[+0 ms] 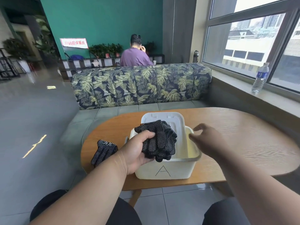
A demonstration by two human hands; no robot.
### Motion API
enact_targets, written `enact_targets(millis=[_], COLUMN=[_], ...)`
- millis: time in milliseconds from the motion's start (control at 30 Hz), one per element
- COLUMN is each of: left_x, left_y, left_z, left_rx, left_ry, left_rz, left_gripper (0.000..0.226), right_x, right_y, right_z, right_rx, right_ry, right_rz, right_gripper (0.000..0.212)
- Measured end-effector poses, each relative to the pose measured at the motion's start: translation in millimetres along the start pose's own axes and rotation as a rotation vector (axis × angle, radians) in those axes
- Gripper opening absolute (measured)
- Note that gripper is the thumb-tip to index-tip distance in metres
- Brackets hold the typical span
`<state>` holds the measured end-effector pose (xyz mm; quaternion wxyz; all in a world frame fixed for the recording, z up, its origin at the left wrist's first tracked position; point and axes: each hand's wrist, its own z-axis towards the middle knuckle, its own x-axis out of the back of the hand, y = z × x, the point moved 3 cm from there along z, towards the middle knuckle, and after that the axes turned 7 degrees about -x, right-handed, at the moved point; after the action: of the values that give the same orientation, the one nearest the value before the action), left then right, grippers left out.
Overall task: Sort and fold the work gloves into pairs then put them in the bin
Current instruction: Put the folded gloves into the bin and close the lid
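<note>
My left hand (138, 150) grips a bundle of black dotted work gloves (159, 140) and holds it over the left side of the white bin (167, 172), which is marked "A" on its front. My right hand (206, 140) hovers above the bin's right rim with its fingers loosely spread and nothing in it. More black dotted gloves (103, 152) lie stacked flat on the wooden table (243, 143), left of the bin. What the bin's inside shows is pale and bare.
The bin's white lid (164, 118) lies just behind it on the table. A leaf-patterned sofa (141, 85) stands beyond the table, with a person in purple seated behind it. A water bottle (260, 77) stands on the windowsill at right.
</note>
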<state>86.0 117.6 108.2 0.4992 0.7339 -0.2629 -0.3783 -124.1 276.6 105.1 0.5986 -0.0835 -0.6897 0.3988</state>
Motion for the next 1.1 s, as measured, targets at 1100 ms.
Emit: enact_targets(millis=[1100], left_x=[-37.3], left_y=[-19.3], left_z=[80.9], left_rx=[0.379], left_ry=[0.037], left_rz=[0.297], left_gripper=[0.016], right_x=[-5.1], right_y=[-7.1], right_z=[93.0], right_rx=[-0.274], right_ry=[-0.304], right_rz=[2.062], right_gripper=[0.024])
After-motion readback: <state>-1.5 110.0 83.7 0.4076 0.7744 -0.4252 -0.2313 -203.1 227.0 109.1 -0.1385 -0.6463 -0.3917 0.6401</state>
